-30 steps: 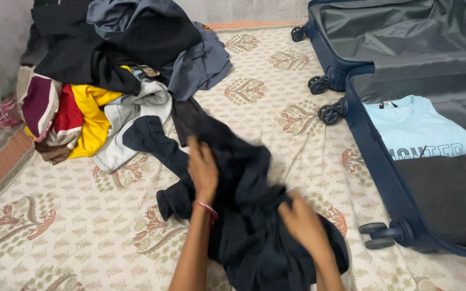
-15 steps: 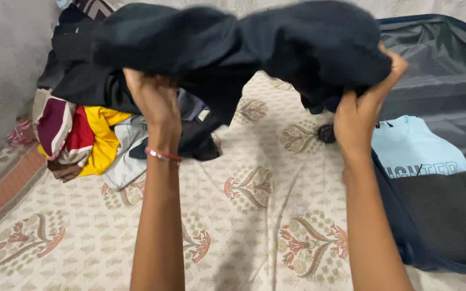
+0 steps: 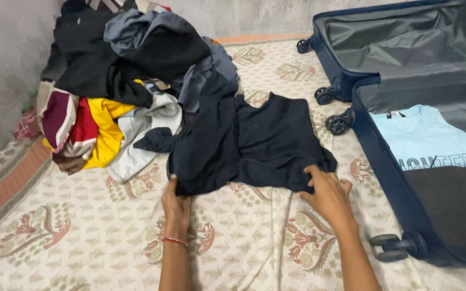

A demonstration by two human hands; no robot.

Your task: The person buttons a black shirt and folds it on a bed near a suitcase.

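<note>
Dark navy cloth garment (image 3: 249, 143) lies spread on the cream floral-printed bed sheet (image 3: 82, 237), between the heaped pile of mixed clothes (image 3: 120, 81) and the open navy hard-shell suitcase (image 3: 376, 145). It looks like the laying-flat step before folding; the next move would call for smoothing the bunched left side and squaring the hem. Inside the suitcase, a folded light-blue T-shirt (image 3: 422, 137) shows dark printed lettering across its chest and a small dark neck label. The left hand (image 3: 176, 202) pinches the lower left corner with closed fingers; the right hand (image 3: 327, 194) holds the lower right hem.
</note>
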